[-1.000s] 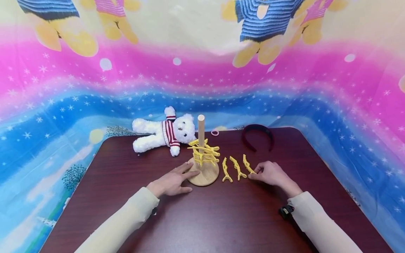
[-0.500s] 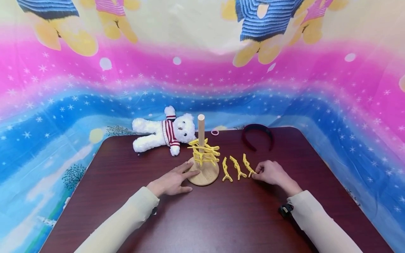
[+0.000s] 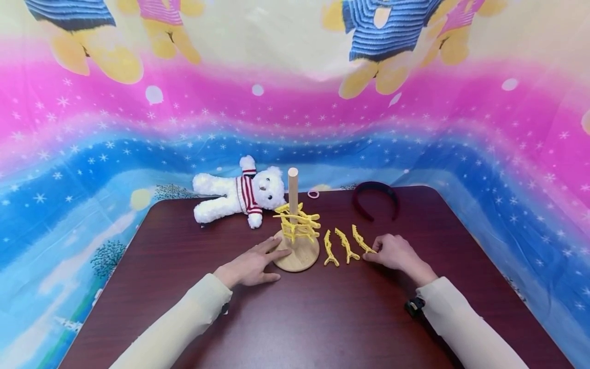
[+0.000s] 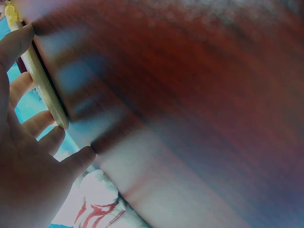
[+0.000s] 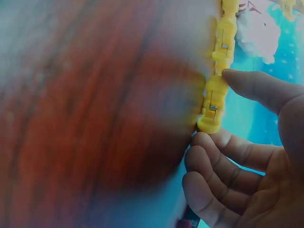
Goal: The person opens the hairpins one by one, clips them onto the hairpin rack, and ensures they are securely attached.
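Note:
My left hand point(image 3: 251, 264) lies with spread fingers, its fingertips on the round wooden base point(image 3: 304, 259) of an upright stand with a wooden post point(image 3: 293, 189). Several yellow alligator hair clips point(image 3: 299, 225) are clipped around the lower part of that post. To the stand's right, three more yellow hair clips lie in a row on the table: a left one point(image 3: 329, 248), a middle one point(image 3: 345, 245) and a right one point(image 3: 362, 240). My right hand point(image 3: 394, 251) pinches the handle end of the right clip; its thumb point(image 5: 251, 85) and index finger sit on either side of it.
A white teddy bear point(image 3: 221, 184) in a red-striped top lies at the back left, its head close to the post. Behind the stand lies a small pink hair tie point(image 3: 313, 194). A dark headband point(image 3: 375, 185) rests at the back right of the brown table point(image 3: 295, 318).
The right hand shifted slightly right off the right clip's end, then came back onto it. That clip now slants more, its handle end swung right. The left hand and stand stayed still.

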Motion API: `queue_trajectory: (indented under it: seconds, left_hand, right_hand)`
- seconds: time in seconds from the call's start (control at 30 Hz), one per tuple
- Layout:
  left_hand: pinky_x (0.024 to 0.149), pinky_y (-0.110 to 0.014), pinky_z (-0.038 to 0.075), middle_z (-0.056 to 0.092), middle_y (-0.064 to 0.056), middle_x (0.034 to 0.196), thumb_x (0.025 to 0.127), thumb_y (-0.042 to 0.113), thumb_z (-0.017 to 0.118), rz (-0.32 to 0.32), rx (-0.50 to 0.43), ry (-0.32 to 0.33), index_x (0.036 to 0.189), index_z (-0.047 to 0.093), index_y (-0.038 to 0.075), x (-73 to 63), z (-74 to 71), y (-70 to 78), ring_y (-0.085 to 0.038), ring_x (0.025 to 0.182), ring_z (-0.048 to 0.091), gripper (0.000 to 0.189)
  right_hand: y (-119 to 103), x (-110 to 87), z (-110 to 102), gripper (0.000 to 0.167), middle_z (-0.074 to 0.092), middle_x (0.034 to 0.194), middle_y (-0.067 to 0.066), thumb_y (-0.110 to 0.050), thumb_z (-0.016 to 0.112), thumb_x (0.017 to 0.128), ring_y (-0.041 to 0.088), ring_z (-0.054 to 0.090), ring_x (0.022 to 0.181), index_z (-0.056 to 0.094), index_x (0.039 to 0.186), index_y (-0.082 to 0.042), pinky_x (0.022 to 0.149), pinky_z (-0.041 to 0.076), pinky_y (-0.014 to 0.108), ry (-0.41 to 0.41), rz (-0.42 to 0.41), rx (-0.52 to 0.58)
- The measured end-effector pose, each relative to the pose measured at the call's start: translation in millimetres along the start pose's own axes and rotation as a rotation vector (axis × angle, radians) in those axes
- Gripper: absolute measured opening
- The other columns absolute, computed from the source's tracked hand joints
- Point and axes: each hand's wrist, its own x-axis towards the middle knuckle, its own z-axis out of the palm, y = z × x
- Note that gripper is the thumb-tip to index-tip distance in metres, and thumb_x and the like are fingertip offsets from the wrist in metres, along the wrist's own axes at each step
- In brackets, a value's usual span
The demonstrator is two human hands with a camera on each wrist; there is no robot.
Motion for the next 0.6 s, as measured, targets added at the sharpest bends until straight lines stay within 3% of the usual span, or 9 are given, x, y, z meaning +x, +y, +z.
queue_trajectory:
  seconds: [0.17,0.33,0.6]
  left_hand:
    - [0.121,-0.052,0.029,0.019,-0.015,0.167,0.097,0.046,0.061,0.000,0.001,0.004,0.157,0.033,0.030,-0.7,-1.1,0.6,-0.035,0.154,0.019,0.068]
    - [0.120,-0.053,0.030,0.019,-0.015,0.167,0.097,0.045,0.062,-0.004,-0.008,0.002,0.157,0.033,0.030,-0.9,-1.5,1.1,-0.035,0.155,0.019,0.068]
    - [0.120,-0.052,0.030,0.019,-0.014,0.167,0.097,0.046,0.061,-0.005,-0.008,0.002,0.157,0.033,0.031,-0.6,1.0,0.2,-0.035,0.155,0.019,0.068]
  right_hand:
    - [2.3,-1.4,-4.7,0.024,0.066,0.079,-0.002,-0.040,0.078,0.082,0.016,0.054,0.068,0.071,0.085,-0.017,0.060,0.044,0.031,-0.014,-0.011,-0.026]
    - [3.1,-2.4,-5.7,0.033,0.069,0.090,0.002,-0.041,0.081,0.080,0.017,0.057,0.074,0.071,0.095,-0.013,0.064,0.048,0.034,-0.014,0.004,-0.040]
    - [7.5,-2.0,-2.7,0.027,0.069,0.087,0.001,-0.036,0.081,0.080,0.017,0.056,0.073,0.072,0.093,-0.014,0.065,0.049,0.035,0.028,-0.007,-0.020]
